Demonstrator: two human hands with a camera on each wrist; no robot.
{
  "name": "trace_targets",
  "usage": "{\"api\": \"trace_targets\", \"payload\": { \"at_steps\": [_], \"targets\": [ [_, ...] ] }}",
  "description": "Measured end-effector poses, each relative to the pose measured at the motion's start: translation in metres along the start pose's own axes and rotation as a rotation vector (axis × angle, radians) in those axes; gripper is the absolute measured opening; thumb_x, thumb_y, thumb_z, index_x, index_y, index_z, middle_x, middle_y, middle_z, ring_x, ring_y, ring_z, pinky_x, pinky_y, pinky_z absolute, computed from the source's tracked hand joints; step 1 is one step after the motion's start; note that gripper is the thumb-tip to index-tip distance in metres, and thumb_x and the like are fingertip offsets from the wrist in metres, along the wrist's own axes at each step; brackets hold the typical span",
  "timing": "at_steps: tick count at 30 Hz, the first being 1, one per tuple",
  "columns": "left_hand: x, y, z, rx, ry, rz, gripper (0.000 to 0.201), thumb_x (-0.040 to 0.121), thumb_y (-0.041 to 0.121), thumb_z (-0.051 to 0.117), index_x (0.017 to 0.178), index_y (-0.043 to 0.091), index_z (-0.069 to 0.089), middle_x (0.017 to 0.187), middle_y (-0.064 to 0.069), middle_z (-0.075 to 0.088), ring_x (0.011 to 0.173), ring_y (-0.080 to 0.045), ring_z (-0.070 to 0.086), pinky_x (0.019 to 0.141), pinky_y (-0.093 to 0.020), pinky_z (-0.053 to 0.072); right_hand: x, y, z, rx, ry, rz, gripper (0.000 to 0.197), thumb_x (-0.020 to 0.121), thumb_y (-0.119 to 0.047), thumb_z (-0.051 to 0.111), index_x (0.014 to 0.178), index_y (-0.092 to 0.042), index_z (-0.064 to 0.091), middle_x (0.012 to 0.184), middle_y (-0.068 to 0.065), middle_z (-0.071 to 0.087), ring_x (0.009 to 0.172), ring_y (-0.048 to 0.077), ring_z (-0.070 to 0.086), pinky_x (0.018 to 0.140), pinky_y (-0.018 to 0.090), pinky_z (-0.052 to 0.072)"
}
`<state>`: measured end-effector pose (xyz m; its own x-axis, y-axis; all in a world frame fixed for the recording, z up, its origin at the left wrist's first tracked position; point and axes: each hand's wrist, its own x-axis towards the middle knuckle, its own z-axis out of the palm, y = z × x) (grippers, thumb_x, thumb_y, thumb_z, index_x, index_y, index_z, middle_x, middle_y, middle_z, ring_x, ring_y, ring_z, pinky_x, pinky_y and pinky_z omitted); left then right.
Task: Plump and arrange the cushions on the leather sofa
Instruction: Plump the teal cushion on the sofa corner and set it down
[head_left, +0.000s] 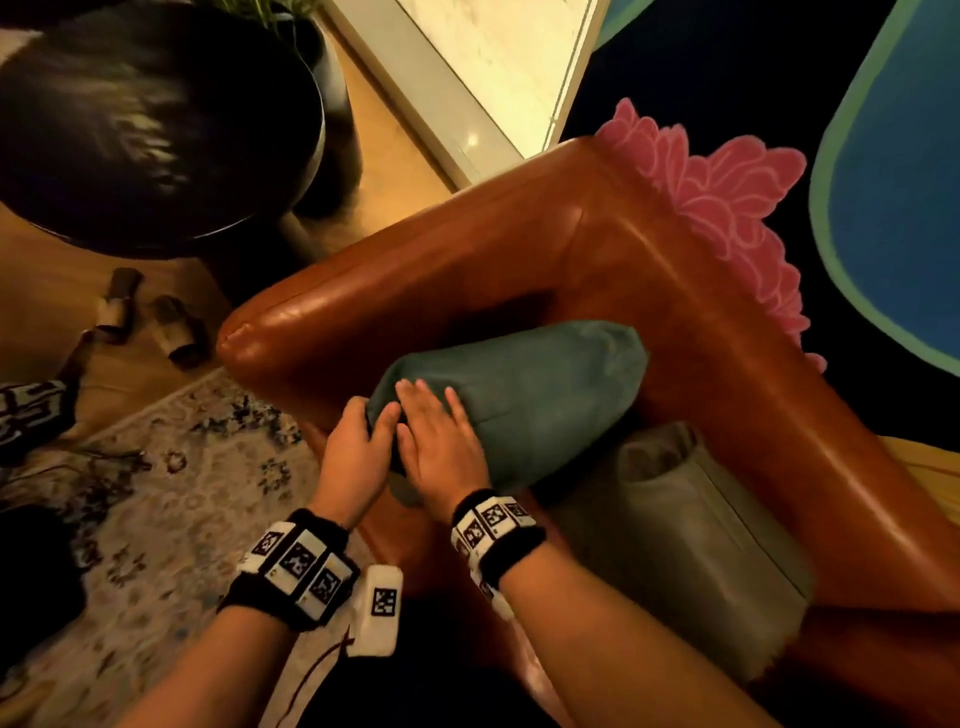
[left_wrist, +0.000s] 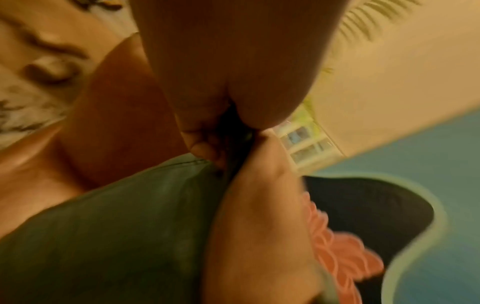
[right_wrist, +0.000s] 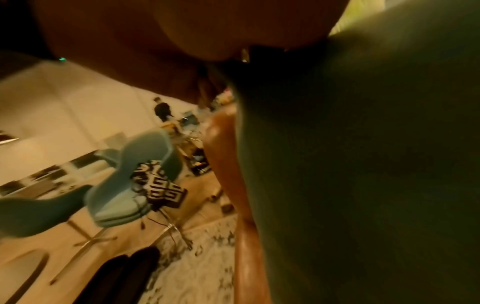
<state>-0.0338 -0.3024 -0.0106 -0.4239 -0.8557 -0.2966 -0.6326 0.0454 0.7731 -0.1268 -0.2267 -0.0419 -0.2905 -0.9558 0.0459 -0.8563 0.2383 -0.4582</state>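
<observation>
A teal cushion (head_left: 519, 400) lies on its side in the corner of the brown leather sofa (head_left: 519, 249), partly on top of a paler grey-green cushion (head_left: 691, 535). My left hand (head_left: 371, 415) grips the teal cushion's near end, fingers curled round its edge. Beside it, my right hand (head_left: 436, 415) lies flat on the cushion's top with straight fingers. In the left wrist view the teal cushion (left_wrist: 116, 226) sits under my fingers (left_wrist: 200, 148), with the right hand (left_wrist: 259, 205) alongside. The cushion (right_wrist: 363, 164) fills the right wrist view.
A dark round table (head_left: 156, 130) stands left of the sofa arm, with small items on the wood floor (head_left: 171, 332) below it. A patterned rug (head_left: 182, 493) lies in front. Behind the sofa is a pink flower shape (head_left: 727, 187). A teal chair (right_wrist: 130, 185) holds a black-and-white cushion (right_wrist: 158, 185).
</observation>
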Motion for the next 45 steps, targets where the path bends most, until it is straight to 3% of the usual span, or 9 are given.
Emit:
{"api": "trace_targets", "payload": {
  "at_steps": [11, 15, 18, 21, 27, 33, 35, 40, 45],
  "targets": [
    [0.013, -0.032, -0.019, -0.002, 0.000, -0.059, 0.039, 0.100, 0.042, 0.053, 0.084, 0.006, 0.053, 0.078, -0.011, 0.058, 0.073, -0.024, 0.058, 0.062, -0.041, 0.044, 0.010, 0.186, -0.069, -0.506, -0.042, 0.480, 0.055, 0.101, -0.054, 0.025, 0.153, -0.038, 0.026, 0.163, 0.001, 0.026, 0.152, 0.028, 0.019, 0.118, 0.062, 0.000],
    [0.018, -0.027, -0.025, -0.213, -0.021, -0.233, 0.052, 0.092, 0.057, 0.059, 0.085, 0.006, 0.059, 0.067, -0.015, 0.064, 0.061, -0.031, 0.064, 0.056, -0.045, 0.051, 0.015, 0.222, -0.108, 0.084, -0.017, 0.875, 0.054, 0.097, -0.055, 0.046, 0.131, -0.013, 0.051, 0.134, 0.022, 0.053, 0.126, 0.041, 0.049, 0.097, 0.044, 0.040],
    [0.016, -0.006, -0.017, -0.330, -0.047, -0.266, 0.062, 0.087, 0.066, 0.060, 0.085, 0.004, 0.066, 0.067, -0.018, 0.067, 0.062, -0.035, 0.066, 0.059, -0.047, 0.055, 0.021, 0.203, -0.118, 0.234, 0.236, 0.783, 0.030, 0.097, -0.038, 0.057, 0.080, -0.013, 0.052, 0.085, 0.016, 0.058, 0.087, 0.036, 0.059, 0.072, 0.036, 0.040],
    [0.003, 0.004, -0.017, -0.311, -0.153, -0.109, 0.067, 0.086, 0.069, 0.060, 0.090, 0.003, 0.066, 0.089, -0.026, 0.069, 0.076, -0.028, 0.068, 0.069, -0.055, 0.056, 0.015, 0.184, -0.130, 0.273, 0.264, 0.567, 0.033, 0.095, -0.033, 0.062, 0.072, -0.014, 0.048, 0.074, 0.006, 0.049, 0.071, 0.018, 0.046, 0.065, 0.033, 0.029],
    [-0.006, 0.003, -0.045, -0.235, -0.073, -0.082, 0.058, 0.092, 0.058, 0.059, 0.074, 0.004, 0.060, 0.056, -0.007, 0.058, 0.051, -0.022, 0.057, 0.051, -0.039, 0.048, 0.002, 0.194, -0.158, 0.325, 0.239, 0.647, 0.041, 0.091, -0.034, 0.067, 0.061, -0.015, 0.045, 0.056, -0.001, 0.043, 0.061, 0.019, 0.042, 0.059, 0.033, 0.029],
    [-0.014, 0.009, -0.069, -0.283, -0.104, -0.113, 0.051, 0.091, 0.055, 0.062, 0.075, 0.006, 0.065, 0.054, -0.004, 0.053, 0.047, -0.019, 0.050, 0.048, -0.029, 0.041, -0.009, 0.205, -0.190, 0.477, 0.200, 0.718, 0.030, 0.089, -0.034, 0.069, 0.068, -0.017, 0.057, 0.066, 0.012, 0.054, 0.065, 0.024, 0.051, 0.062, 0.035, 0.041],
    [0.000, 0.022, -0.057, -0.199, -0.047, -0.105, 0.055, 0.090, 0.057, 0.062, 0.074, 0.005, 0.066, 0.055, -0.006, 0.060, 0.047, -0.020, 0.058, 0.051, -0.035, 0.050, -0.001, 0.187, -0.180, 0.288, 0.166, 0.836, 0.032, 0.085, -0.038, 0.064, 0.105, -0.013, 0.067, 0.100, 0.020, 0.068, 0.094, 0.037, 0.064, 0.087, 0.041, 0.051],
    [-0.001, 0.100, -0.017, 0.030, -0.057, 0.139, 0.053, 0.094, 0.052, 0.058, 0.072, 0.005, 0.067, 0.065, -0.009, 0.068, 0.064, -0.018, 0.062, 0.063, -0.041, 0.046, -0.016, 0.033, -0.143, 0.137, -0.235, 0.273, 0.113, 0.076, -0.049, 0.076, 0.158, -0.016, 0.006, 0.164, 0.010, 0.017, 0.151, 0.025, 0.015, 0.121, 0.042, 0.019],
    [0.003, 0.124, 0.013, 0.061, -0.208, 0.403, 0.047, 0.093, 0.060, 0.041, 0.091, 0.019, 0.065, 0.092, -0.002, 0.064, 0.095, -0.022, 0.060, 0.087, -0.044, 0.048, 0.004, 0.029, -0.143, 0.366, 0.248, 0.445, 0.034, 0.088, -0.023, 0.060, 0.121, -0.018, 0.065, 0.113, 0.011, 0.072, 0.108, 0.029, 0.065, 0.090, 0.039, 0.051]
  ]
}}
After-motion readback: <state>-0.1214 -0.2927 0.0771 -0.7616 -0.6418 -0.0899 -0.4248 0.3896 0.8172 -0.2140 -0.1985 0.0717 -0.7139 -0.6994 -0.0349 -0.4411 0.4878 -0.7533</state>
